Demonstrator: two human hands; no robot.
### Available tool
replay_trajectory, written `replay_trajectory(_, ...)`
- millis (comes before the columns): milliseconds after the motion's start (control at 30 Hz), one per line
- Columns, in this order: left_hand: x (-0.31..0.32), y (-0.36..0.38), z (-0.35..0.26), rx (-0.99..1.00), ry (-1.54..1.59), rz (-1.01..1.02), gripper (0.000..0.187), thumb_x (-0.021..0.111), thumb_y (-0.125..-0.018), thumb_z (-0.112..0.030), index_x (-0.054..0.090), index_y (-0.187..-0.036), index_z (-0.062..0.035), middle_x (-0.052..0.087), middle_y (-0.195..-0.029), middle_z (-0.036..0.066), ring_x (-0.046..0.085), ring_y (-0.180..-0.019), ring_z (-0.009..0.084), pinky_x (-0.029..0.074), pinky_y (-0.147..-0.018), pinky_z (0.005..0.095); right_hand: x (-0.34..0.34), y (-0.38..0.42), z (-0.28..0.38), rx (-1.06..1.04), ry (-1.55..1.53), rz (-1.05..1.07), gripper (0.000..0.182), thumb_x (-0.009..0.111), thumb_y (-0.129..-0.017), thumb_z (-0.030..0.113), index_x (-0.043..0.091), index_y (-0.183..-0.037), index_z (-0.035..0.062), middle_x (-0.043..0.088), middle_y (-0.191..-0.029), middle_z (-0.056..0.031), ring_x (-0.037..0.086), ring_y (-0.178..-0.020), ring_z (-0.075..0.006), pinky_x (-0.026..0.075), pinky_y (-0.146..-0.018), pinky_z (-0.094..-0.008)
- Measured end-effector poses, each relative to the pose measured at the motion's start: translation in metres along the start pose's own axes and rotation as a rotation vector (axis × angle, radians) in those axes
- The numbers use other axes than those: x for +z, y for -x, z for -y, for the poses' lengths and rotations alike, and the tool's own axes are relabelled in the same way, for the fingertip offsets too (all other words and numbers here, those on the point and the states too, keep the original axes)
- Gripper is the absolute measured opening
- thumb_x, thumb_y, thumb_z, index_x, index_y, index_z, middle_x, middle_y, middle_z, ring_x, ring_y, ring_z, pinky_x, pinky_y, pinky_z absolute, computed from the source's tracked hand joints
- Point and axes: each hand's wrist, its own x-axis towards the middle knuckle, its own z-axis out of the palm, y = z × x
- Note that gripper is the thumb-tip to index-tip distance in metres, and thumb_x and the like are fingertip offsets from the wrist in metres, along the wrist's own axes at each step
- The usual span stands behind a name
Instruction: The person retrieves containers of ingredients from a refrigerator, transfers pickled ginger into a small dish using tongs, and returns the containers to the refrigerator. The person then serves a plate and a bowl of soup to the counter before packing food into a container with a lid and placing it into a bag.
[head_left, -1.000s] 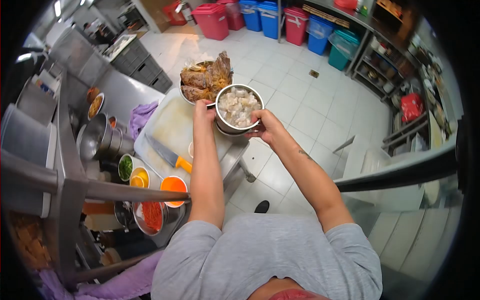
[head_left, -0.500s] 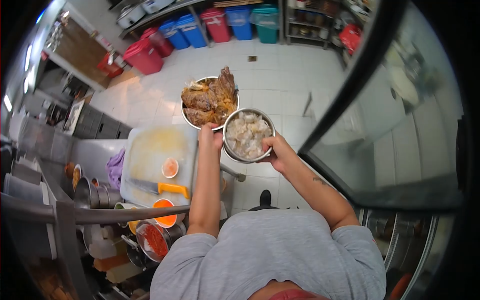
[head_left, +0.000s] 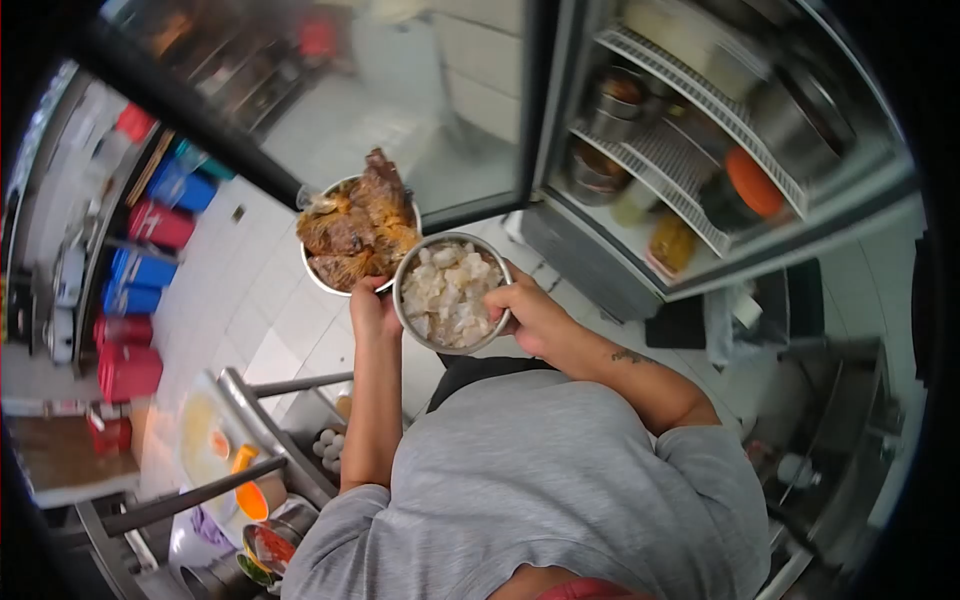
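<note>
1. Head view, held containers: a metal bowl (head_left: 336, 291), heaped with brown meat (head_left: 358, 225), is gripped at its near rim by the left hand (head_left: 375, 314); a round metal container (head_left: 398, 304), filled with pale, translucent chunks (head_left: 450, 295), is grasped at its side by the right hand (head_left: 535, 314), the thumb being laid over the rim
2. Both are held in front of the grey shirt (head_left: 560, 470), just beside each other; most of the left fingers are hidden beneath the bowl, and the right fingers are partly concealed behind the container
3. Head view, refrigerator (head_left: 650, 170): metal pots (head_left: 618, 108) and an orange object (head_left: 753, 182) are seen on wire shelves (head_left: 690, 150); the pots' contents cannot be made out
4. Head view, lower left: an orange-filled container (head_left: 254, 500), a red-filled bowl (head_left: 270, 546) and a small cup (head_left: 220, 444) on a cutting board (head_left: 198, 415) are noted; lower containers are cut off by the frame
5. Clear plastic (head_left: 312, 201) is observed at the meat's edge; whether it is wrapped further cannot be determined
</note>
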Motion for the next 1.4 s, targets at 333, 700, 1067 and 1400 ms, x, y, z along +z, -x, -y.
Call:
replay_trajectory(333,0.156,-0.018,0.201,-0.452,-0.295,0.399,0.047,0.039,-0.072,0.002,0.031,-0.118,0.0097,0.044,-0.112,0.028,0.049,-0.105,0.0414,0.041,-0.097,0.0497,-0.139,0.104,0.008,-0.322,-0.403,-0.468,0.065,0.048,-0.056,-0.002,0.046,-0.121,0.0078,0.051,-0.095,-0.0069,0.054,-0.079,-0.0198,0.052,-0.062,-0.0401)
replay_trajectory(700,0.312,-0.084,0.329,-0.595,-0.535,0.549,0.02,0.037,-0.071,0.004,0.036,-0.091,0.0048,0.043,-0.103,0.024,0.05,-0.096,0.0449,0.05,-0.085,0.0553,-0.227,0.051,0.067,-0.584,-0.636,-0.717,0.041,0.049,-0.059,0.004,0.054,-0.098,-0.0052,0.057,-0.105,-0.0188,0.055,-0.095,-0.0351,0.044,-0.079,-0.0556)
replay_trajectory(1067,0.391,-0.192,0.419,-0.566,-0.989,1.04,0.052,0.05,-0.088,-0.045,0.053,-0.12,-0.0032,0.057,-0.117,0.016,0.056,-0.105,0.0271,0.046,-0.091,0.0412,-0.317,-0.04,0.127,-0.684,-0.718,-0.807,0.015,0.053,-0.062,0.006,0.052,-0.077,0.0016,0.055,-0.087,-0.0137,0.054,-0.075,-0.0279,0.05,-0.072,-0.0483)
replay_trajectory(1400,0.266,-0.181,0.264,0.227,-1.693,1.217,0.058,0.043,-0.092,-0.045,0.044,-0.129,-0.0007,0.053,-0.123,0.021,0.05,-0.115,0.0258,0.037,-0.095,0.0316,-0.3,-0.087,0.181,-0.833,-0.875,-0.813,0.024,0.068,-0.066,0.015,0.057,-0.086,0.0093,0.038,-0.082,-0.0028,0.037,-0.067,-0.0169,0.047,-0.084,-0.0484)
